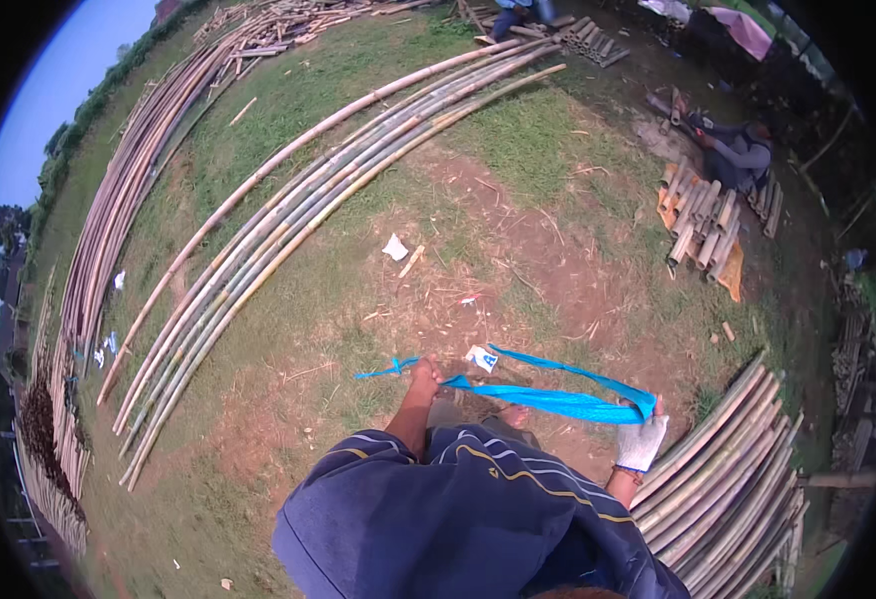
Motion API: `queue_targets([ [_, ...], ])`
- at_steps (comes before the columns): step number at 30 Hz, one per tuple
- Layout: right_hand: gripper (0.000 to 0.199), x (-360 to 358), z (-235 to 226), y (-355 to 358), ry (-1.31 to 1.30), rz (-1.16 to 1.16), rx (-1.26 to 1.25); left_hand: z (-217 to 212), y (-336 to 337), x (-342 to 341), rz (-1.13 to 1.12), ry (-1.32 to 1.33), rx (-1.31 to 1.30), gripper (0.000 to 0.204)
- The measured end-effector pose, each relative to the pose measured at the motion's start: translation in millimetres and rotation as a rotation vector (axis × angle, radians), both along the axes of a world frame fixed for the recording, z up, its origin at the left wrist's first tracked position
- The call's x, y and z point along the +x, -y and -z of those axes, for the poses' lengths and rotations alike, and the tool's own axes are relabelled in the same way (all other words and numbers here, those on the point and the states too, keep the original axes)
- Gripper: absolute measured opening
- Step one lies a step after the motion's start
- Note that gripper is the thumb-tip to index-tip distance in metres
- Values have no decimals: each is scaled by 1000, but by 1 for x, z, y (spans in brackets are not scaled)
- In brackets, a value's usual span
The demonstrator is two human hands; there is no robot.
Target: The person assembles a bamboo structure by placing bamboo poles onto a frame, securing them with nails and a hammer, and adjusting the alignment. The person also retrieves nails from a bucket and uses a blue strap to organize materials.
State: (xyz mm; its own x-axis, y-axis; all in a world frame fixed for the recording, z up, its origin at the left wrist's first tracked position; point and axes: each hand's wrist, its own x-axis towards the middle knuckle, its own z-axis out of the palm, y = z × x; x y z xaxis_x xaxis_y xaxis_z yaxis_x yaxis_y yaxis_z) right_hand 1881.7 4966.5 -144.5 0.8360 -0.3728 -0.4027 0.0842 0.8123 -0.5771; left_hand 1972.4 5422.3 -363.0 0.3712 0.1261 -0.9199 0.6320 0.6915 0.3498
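Note:
A bright blue strip (548, 401), like plastic ribbon or cloth, stretches between my hands in front of my body. My bare left hand (425, 375) is closed round one end, and a short knotted tail sticks out past it to the left. My right hand (642, 435), in a white glove, holds the strip where it bends back. From there a thinner length runs back leftward, its loose end hanging above the ground near a small white and blue scrap (481, 358). The fingers of my right hand are partly hidden by the strip.
Long bamboo poles (288, 215) lie across the grass ahead and left, with a larger pile (123, 200) beyond. More poles (733, 469) are stacked close on my right. A person (743, 155) sits at far right by short cut bamboo pieces (703, 215). Another person (523, 15) is at the top.

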Motion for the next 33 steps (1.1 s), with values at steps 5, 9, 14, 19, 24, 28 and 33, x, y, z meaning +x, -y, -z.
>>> queue_targets([
  [5,19,-159,-89,199,560,544,-38,20,66,120,204,22,142,26],
  [9,20,-240,-110,210,239,1010,-173,-20,199,212,541,175,35,27],
  [14,47,-249,43,183,-118,1077,20,-97,463,233,936,242,-421,28],
  [19,55,-71,35,229,-84,1032,497,-142,636,229,1128,194,-594,29],
  [24,63,-57,51,377,-10,1281,359,-122,740,261,1293,35,-494,29],
  [28,77,-62,-31,485,82,1488,331,-112,824,297,1451,-18,-427,28],
  [33,80,-36,-99,560,-74,1566,77,-123,957,315,1942,120,-240,29],
])
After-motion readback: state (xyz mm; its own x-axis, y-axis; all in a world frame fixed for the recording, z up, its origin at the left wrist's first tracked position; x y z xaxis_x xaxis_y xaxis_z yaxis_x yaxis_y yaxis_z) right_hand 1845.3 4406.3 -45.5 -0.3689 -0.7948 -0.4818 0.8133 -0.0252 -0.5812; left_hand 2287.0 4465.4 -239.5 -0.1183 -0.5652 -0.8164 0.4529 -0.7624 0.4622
